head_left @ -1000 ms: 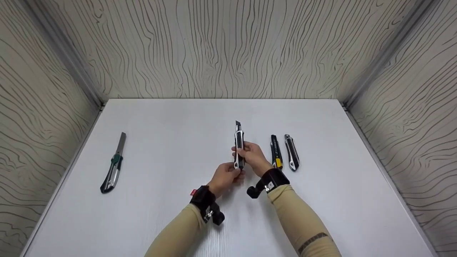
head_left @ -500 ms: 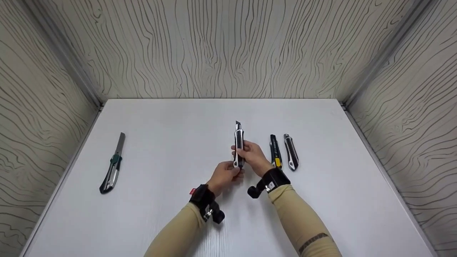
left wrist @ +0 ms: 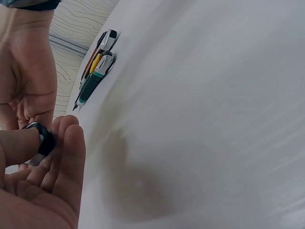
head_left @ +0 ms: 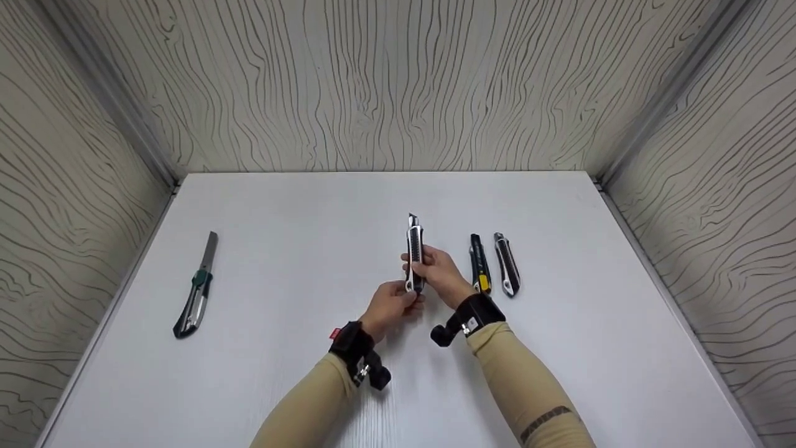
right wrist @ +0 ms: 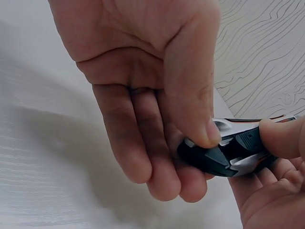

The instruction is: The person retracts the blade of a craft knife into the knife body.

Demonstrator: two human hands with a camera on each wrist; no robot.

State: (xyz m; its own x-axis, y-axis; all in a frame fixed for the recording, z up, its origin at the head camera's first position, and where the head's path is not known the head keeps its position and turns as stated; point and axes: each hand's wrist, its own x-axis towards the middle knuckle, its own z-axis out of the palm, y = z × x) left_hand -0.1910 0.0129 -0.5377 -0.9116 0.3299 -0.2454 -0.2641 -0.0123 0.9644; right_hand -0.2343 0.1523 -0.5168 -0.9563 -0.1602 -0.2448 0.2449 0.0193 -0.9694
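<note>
In the head view, a silver and black utility knife [head_left: 415, 241] points away from me, a short bit of blade showing at its far tip. My right hand [head_left: 443, 274] grips its lower handle, thumb along the top. My left hand [head_left: 388, 308] pinches the butt end between thumb and fingers. The right wrist view shows the knife's dark butt [right wrist: 209, 158] under the left thumb [right wrist: 202, 131], while the right thumb [right wrist: 281, 138] lies by the ridged slider. Fingers hide much of the handle. In the left wrist view only the knife's end [left wrist: 46, 143] shows.
To the right lie a black and yellow utility knife [head_left: 480, 264] and a silver and black one [head_left: 508, 264]. A green and black utility knife [head_left: 199, 286] with a long exposed blade lies far left. Patterned walls [head_left: 373, 87] enclose the white table [head_left: 298, 211].
The blade sticks out of the held knife a little less than before. The knife has shifted very slightly left; both hands keep their hold.
</note>
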